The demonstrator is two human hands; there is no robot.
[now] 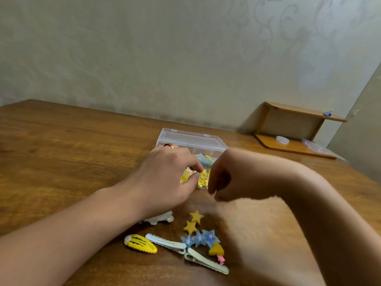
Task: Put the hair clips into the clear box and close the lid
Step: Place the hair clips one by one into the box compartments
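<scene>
The clear box [191, 140] stands open mid-table with its lid raised at the back. Yellow hair clips [203, 178] and a blue one [205, 158] lie inside. My left hand [165, 174] is over the box's left part, thumb and forefinger pinched at the yellow clips. My right hand [233, 178] hovers at the box's front right, blurred, fingers curled downward. Loose on the table nearer me lie a yellow snap clip [140, 243], two pale green clips [166, 243], two yellow stars [195, 216], a blue star clip [199, 238] and a white piece [160, 218] under my left wrist.
The wooden table [61, 151] meets a papered wall at the back. A small wooden shelf [292, 129] sits at the back right, with a white roll [282, 139] and a plastic bag [317, 147] on its base.
</scene>
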